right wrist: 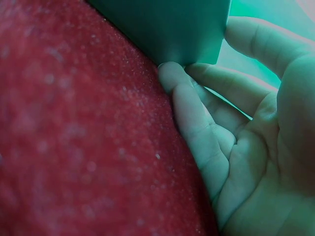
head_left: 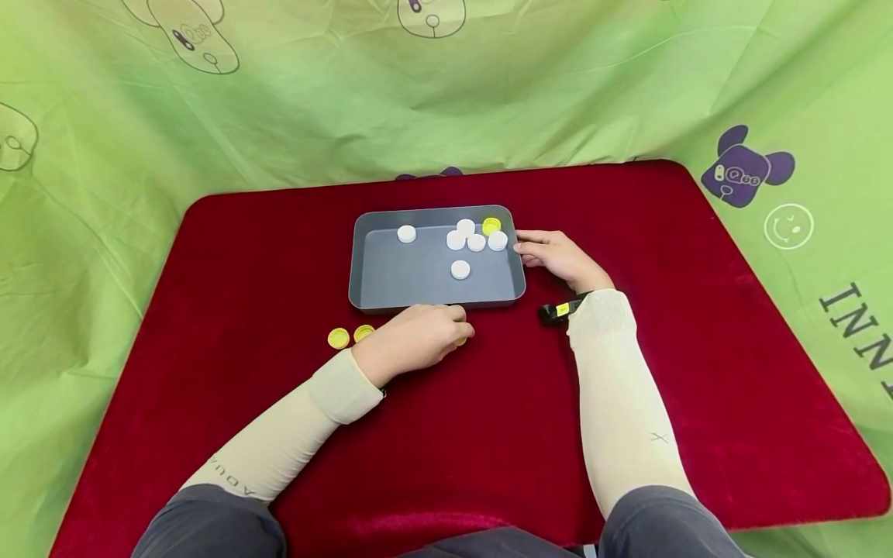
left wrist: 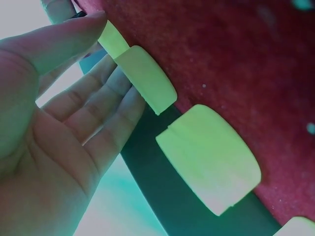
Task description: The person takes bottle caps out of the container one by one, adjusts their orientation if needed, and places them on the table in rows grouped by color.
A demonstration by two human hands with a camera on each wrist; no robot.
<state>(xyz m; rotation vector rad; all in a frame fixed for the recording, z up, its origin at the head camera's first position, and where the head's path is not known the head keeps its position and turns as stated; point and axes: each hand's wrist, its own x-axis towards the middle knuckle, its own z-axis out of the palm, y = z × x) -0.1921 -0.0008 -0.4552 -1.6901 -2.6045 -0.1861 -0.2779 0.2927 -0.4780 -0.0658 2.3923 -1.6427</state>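
A shallow grey tray [head_left: 418,294] lies on the red cloth with several white bottle caps [head_left: 460,270] and one yellow bottle cap [head_left: 491,225] inside. In front of it, my left hand [head_left: 422,337] pinches another yellow bottle cap [left wrist: 112,40] between thumb and fingertips, low over the cloth. Two more yellow caps [head_left: 338,338] lie left of that hand in the head view. Seen from the left wrist, a yellow cap [left wrist: 211,157] stands out large beside the palm. My right hand [head_left: 558,256] touches the tray's right wall with extended fingers, some at its lower corner [right wrist: 209,56].
Red velvet cloth [head_left: 488,434] covers the table around the tray. Green printed fabric [head_left: 558,85] hangs behind and at both sides. A black wrist device [head_left: 554,313] sits at the right cuff.
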